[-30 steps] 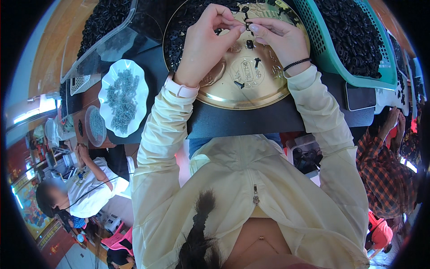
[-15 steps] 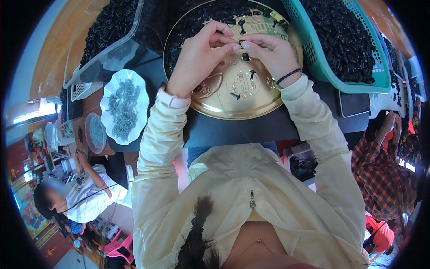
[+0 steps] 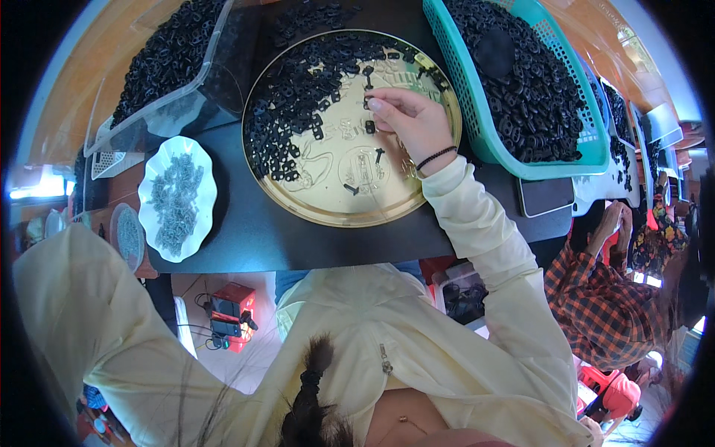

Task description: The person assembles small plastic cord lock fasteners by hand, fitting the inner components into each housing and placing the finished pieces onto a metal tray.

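Note:
A round gold tray (image 3: 350, 203) lies on the dark table, with a heap of small black parts (image 3: 294, 100) on its left and far side and a few loose ones near its middle. My right hand (image 3: 411, 123) rests over the tray's far right part, wrist band on, thumb and forefinger pinched together on a small black part (image 3: 370, 106). My left hand is out of view; only its cream sleeve (image 3: 82, 305) shows, swung out to the lower left.
A white scalloped dish (image 3: 151, 186) of small grey metal pieces sits left of the tray. A clear bin (image 3: 160, 71) and a teal basket (image 3: 521, 162) hold many black parts. A person in a plaid shirt (image 3: 603, 313) is at the right.
My left hand has left the tray and swung away to the lower left, out of sight. My right hand stays over the tray, now alone.

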A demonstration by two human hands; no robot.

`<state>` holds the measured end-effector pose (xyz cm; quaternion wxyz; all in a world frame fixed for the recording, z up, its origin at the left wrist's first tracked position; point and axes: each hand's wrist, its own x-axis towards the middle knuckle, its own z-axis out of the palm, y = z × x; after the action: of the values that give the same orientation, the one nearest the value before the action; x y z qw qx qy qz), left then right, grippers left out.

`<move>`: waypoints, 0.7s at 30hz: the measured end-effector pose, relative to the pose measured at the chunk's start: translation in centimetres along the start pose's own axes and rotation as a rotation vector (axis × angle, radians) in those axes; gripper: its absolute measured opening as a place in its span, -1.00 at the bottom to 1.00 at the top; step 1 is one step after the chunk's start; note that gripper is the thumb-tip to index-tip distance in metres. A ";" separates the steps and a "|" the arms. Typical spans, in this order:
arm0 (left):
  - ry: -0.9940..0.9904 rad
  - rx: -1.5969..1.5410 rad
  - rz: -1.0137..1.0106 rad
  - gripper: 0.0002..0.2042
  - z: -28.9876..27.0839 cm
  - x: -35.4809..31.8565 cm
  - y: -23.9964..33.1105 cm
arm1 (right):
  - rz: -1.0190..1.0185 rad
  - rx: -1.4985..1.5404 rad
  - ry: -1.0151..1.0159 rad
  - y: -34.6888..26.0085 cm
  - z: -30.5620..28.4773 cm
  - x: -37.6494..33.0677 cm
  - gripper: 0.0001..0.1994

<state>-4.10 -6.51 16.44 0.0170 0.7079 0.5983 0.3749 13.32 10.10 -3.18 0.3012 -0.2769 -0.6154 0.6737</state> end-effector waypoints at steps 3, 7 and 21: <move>-0.045 0.078 -0.063 -0.76 0.8 -0.3 -1.2 | 0.029 -0.012 -0.052 -0.3 0.0 -0.2 -0.79; -0.069 0.106 -0.088 -0.77 0.4 -0.4 -2.0 | 0.083 -0.164 0.013 -0.9 0.3 -0.1 -0.78; 0.104 -0.106 0.016 -0.79 -2.8 -1.1 1.2 | 0.081 0.039 0.007 -0.9 0.3 -0.1 -0.81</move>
<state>-4.63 -8.97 18.49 0.0207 0.6904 0.5720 0.4424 13.21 9.88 -2.24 0.2814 -0.2979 -0.5893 0.6963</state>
